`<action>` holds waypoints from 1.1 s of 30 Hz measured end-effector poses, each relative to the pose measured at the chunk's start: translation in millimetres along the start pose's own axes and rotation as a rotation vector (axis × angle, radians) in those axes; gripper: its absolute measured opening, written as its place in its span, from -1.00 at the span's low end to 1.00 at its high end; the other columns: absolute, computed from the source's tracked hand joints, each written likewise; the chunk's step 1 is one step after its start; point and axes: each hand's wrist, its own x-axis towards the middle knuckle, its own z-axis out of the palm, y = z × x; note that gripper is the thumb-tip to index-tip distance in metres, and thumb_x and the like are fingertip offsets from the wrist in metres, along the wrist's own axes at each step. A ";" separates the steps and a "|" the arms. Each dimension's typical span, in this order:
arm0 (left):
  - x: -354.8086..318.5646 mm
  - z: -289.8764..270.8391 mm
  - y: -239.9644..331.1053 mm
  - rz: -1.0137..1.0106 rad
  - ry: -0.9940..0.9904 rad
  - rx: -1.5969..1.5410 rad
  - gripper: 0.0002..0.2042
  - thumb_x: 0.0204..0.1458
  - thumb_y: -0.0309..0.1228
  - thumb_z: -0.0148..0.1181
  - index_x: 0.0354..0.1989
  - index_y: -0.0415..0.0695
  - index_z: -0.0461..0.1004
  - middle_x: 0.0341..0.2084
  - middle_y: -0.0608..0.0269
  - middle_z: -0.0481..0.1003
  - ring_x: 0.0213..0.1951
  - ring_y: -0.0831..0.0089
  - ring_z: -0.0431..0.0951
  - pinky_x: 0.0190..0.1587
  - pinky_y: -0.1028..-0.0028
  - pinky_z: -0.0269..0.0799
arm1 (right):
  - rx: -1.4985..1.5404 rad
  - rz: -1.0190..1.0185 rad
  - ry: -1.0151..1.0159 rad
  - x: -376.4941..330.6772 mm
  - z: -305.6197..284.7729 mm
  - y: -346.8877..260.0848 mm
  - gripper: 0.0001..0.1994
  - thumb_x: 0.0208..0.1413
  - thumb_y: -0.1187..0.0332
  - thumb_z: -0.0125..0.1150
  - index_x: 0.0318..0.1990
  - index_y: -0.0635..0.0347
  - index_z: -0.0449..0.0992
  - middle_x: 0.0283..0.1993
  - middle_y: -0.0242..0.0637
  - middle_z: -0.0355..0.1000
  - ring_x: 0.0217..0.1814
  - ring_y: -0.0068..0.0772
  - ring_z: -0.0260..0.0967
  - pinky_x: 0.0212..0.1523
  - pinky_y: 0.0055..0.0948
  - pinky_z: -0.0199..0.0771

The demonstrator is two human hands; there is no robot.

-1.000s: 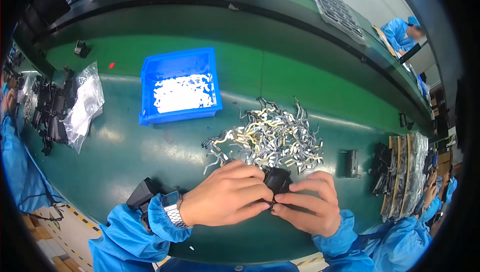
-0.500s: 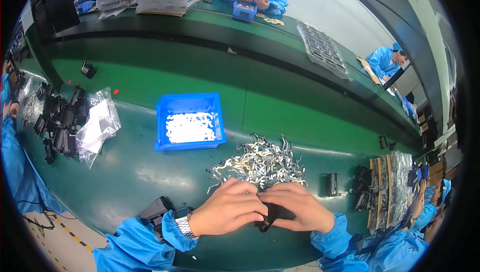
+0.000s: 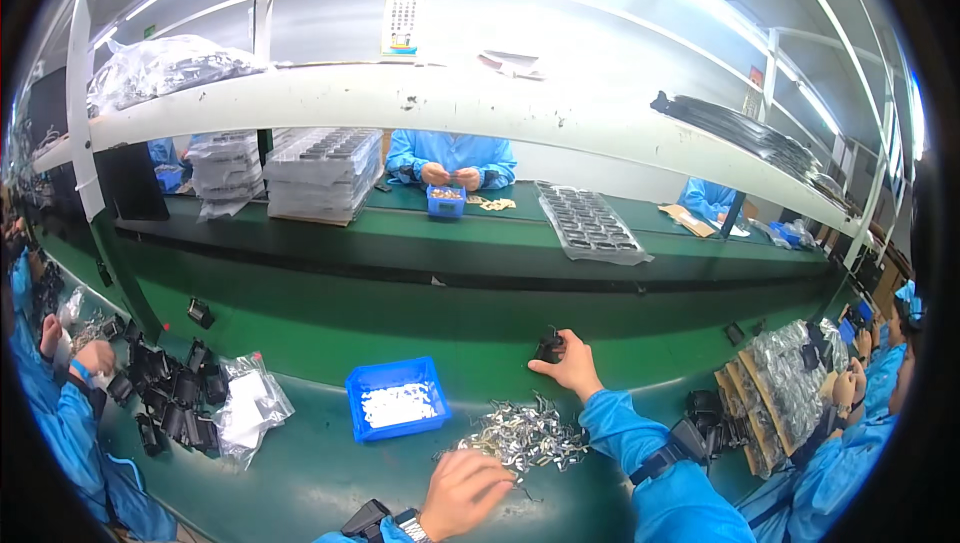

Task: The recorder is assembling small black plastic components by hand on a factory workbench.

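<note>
My right hand (image 3: 570,368) is stretched out over the green surface beyond the table edge. Its thumb and fingers close around a small black plastic part (image 3: 547,347). Nearer to me, my left hand (image 3: 465,493) hovers at the near side of a loose pile of short wires with white and black ends (image 3: 525,435). Its fingers are bent and apart from the thumb, and I see nothing held in them. Left of the pile stands a blue bin (image 3: 400,431) with many small white pieces inside.
Black plastic parts (image 3: 175,393) and a clear bag (image 3: 250,408) lie at the left, by a co-worker's hand (image 3: 95,357). Wrapped cardboard-backed trays (image 3: 770,393) stand at the right. A white shelf beam (image 3: 350,103) crosses above; a co-worker sits opposite.
The view has tilted upward. My hands, together at a black part before, have separated: the right has reached forward with a black part, the left is at the pile.
</note>
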 end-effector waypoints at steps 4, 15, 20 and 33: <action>4.3 -3.9 -13.3 0.004 0.061 0.017 -0.84 0.07 -0.36 0.43 -0.18 -0.02 0.68 -0.19 0.28 0.62 -0.11 0.18 0.58 -0.03 0.23 0.43 | 0.097 -0.017 -0.071 -12.0 -21.7 0.5 0.31 -0.23 0.01 0.79 0.56 0.34 -0.05 0.46 0.29 0.25 0.52 0.16 0.26 0.46 -0.02 0.32; 13.0 -6.5 -13.8 -0.053 0.034 0.012 -0.69 0.09 -0.34 0.41 -0.03 -0.20 0.58 -0.17 0.04 0.59 -0.10 0.02 0.55 0.03 0.15 0.46 | -0.165 0.160 -0.204 -165.8 -199.5 0.3 -0.13 0.06 0.23 0.59 0.50 0.17 0.25 0.32 -0.15 0.45 0.09 -0.39 0.41 -0.06 -0.37 0.54; 4.9 -3.0 -11.6 -0.071 0.039 0.033 -0.69 0.09 -0.33 0.41 -0.05 -0.20 0.58 -0.19 0.04 0.59 -0.13 0.03 0.54 0.02 0.14 0.46 | -0.270 -0.057 -0.212 -197.0 -178.9 10.3 -0.04 -0.16 0.17 0.72 0.45 0.07 0.34 0.42 -0.17 0.34 0.29 -0.09 0.37 0.22 -0.22 0.51; 31.3 -1.3 -9.8 0.048 0.077 0.057 -0.73 0.14 -0.38 0.36 -0.05 -0.25 0.56 -0.21 0.02 0.60 -0.17 0.03 0.56 -0.02 0.14 0.47 | -0.097 -0.471 -0.423 -233.1 -90.0 -84.7 -0.22 -0.08 0.03 0.61 0.31 0.06 0.44 0.18 -0.16 0.49 0.13 -0.01 0.49 0.11 -0.11 0.50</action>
